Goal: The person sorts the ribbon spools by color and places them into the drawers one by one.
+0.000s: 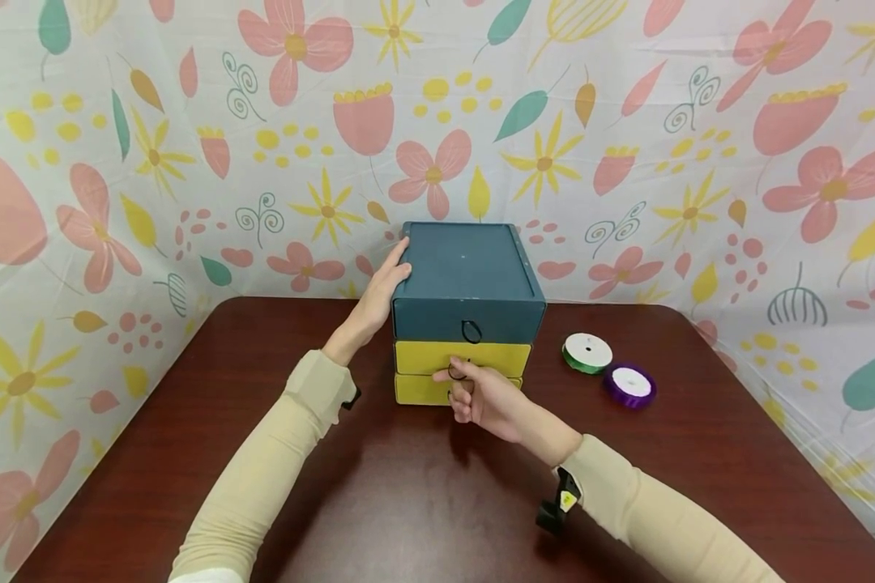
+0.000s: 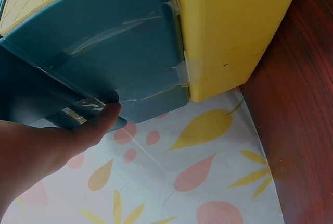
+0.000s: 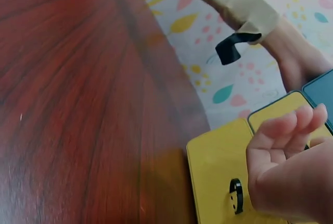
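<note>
So the main thing is the stacked drawer box (image 1: 463,257) sitting toward the back of the table (image 1: 343,510), roughly straight ahead of the person, and the bit that matters is the black loop (image 1: 455,378) on the middle drawer (image 1: 423,356). It's right at the fingers of the right hand (image 1: 492,402), which comes in from the front and a little to the right. Looks like the index finger goes through the loop, other fingers curled in, so I'd call that hooked on, though in the right wrist view the hand blocks the loop. The drawer front's long axis runs left to right and its depth goes straight back from the grip, so any pull would have to come toward the person. The right hand is clearly the near one; the left hand (image 1: 381,297) is up on the box's left side, fingers laid along the top edge, bracing it I'd guess, not wrapped around anything. As for containers: the blue top drawer (image 1: 430,320), the yellow middle one and the yellow bottom drawer (image 1: 414,390) all look closed or near enough, so no clue what's inside. Off to the right are a green ribbon spool (image 1: 587,350) and a purple ribbon spool (image 1: 630,384), side by side.
</note>
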Available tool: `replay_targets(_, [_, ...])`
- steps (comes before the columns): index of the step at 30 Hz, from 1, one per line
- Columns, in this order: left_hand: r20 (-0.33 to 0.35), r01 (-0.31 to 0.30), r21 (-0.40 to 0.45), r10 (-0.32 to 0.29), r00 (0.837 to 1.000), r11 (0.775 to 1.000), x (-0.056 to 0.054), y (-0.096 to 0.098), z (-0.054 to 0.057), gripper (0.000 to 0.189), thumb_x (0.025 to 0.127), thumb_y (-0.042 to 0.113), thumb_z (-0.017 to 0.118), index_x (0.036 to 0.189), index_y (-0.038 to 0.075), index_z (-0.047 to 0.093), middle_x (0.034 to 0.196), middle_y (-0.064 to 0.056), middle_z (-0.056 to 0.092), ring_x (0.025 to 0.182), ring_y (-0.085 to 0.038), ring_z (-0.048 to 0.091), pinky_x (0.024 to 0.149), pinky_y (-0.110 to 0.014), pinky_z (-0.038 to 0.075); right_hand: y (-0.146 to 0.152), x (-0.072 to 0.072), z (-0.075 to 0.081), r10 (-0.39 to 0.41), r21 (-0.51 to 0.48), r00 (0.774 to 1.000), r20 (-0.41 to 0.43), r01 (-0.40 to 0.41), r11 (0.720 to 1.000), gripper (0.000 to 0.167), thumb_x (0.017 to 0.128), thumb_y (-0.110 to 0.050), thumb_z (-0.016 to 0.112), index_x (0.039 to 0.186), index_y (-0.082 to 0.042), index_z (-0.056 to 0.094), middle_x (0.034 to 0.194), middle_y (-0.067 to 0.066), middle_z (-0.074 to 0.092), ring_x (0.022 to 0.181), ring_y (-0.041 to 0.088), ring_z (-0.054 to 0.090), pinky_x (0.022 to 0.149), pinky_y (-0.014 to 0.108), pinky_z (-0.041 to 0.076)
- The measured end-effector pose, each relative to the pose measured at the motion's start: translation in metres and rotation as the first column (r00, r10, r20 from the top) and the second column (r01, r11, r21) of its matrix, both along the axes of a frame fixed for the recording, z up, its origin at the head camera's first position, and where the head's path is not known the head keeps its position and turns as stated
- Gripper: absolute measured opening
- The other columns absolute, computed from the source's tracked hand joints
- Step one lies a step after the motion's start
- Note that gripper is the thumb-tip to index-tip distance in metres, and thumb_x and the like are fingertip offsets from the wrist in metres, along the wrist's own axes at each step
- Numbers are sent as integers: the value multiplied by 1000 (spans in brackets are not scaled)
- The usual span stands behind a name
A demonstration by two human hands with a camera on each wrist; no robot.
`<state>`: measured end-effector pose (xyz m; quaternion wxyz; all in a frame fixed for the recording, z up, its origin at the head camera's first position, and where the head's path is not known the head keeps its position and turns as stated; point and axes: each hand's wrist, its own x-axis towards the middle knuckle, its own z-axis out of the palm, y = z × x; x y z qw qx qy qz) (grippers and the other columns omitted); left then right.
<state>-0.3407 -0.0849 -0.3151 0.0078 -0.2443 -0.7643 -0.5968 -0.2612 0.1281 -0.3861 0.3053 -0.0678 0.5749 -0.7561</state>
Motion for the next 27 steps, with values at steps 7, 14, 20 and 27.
replay_targets(7, [6, -12, 1, 12, 1000, 1000, -1, 1, 0, 61, 102, 40, 29, 157, 25, 8, 164, 7, 3, 152, -16, 1, 122, -50, 6, -3, 2, 1, -18, -19, 999, -41, 17, 1000, 30, 105, -32, 36, 98, -12, 57, 51, -6, 43, 51, 8, 42, 57, 25, 35])
replay_targets(14, [3, -12, 0, 12, 1000, 1000, 1, 1, 0, 61, 103, 40, 29, 157, 24, 7, 164, 6, 3, 152, -17, 2, 122, -50, 7, -3, 2, 1, -2, -9, 998, -59, 2, 1000, 30, 106, -32, 34, 93, -8, 46, 52, -4, 38, 51, 12, 39, 55, 26, 34])
replay_targets(20, [-6, -2, -1, 2, 1000, 1000, 1, 1, -2, 60, 104, 39, 27, 157, 23, 7, 164, 6, 1, 152, -17, 1, 122, -50, 6, -3, 5, 0, 6, 5, 998, -62, -6, 1000, 31, 106, -33, 32, 90, -10, 45, 52, -4, 38, 51, 11, 39, 55, 26, 33])
replay_targets(27, [0, -11, 0, 11, 1000, 1000, 0, 1, 0, 60, 103, 39, 28, 157, 24, 7, 164, 7, 3, 152, -17, 1, 122, -50, 7, -2, 9, 0, 26, -4, 997, -71, -27, 1000, 31, 106, -33, 32, 90, -11, 47, 52, -5, 42, 51, 10, 39, 53, 25, 34])
